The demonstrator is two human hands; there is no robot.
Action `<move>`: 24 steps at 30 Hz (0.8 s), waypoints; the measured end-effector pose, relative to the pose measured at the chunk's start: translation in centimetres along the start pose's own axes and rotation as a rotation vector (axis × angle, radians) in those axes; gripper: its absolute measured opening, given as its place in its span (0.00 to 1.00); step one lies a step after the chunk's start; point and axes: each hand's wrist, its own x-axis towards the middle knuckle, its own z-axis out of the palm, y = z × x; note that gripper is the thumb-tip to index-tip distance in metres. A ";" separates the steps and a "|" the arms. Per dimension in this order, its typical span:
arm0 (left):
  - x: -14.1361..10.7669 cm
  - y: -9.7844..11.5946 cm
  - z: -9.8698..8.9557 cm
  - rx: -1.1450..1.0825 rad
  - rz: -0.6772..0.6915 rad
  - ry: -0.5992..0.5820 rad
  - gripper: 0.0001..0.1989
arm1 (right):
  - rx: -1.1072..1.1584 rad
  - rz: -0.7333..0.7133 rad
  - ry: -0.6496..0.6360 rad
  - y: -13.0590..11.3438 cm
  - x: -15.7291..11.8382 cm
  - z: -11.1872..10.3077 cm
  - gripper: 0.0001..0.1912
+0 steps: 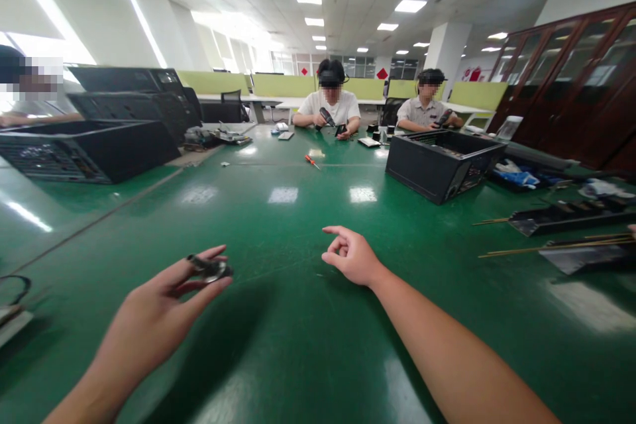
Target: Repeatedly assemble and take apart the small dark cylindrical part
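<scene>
My left hand [166,301] is above the green table [298,245], gripping a small dark metal part [212,269] between thumb and fingers. That part has a shiny rounded face and a short stub at its upper left; its exact kind does not show. Over the middle of the table, my right hand [352,256] has its index finger stretched out to the left and its other fingers loosely curled. Nothing shows in it. Farther off lies a screwdriver [312,161] with an orange handle.
Black computer cases stand at the left [89,149] and right [442,165]. Metal trays with thin rods [571,218] lie at the right. Across the table a person [328,106] holds a power drill [328,116]; another person [427,106] sits beside, and a third at far left.
</scene>
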 end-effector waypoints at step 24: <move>0.9 -1.5 10.4 0.053 0.462 -0.312 0.18 | -0.397 -0.272 -0.061 -1.8 -1.4 1.1 0.14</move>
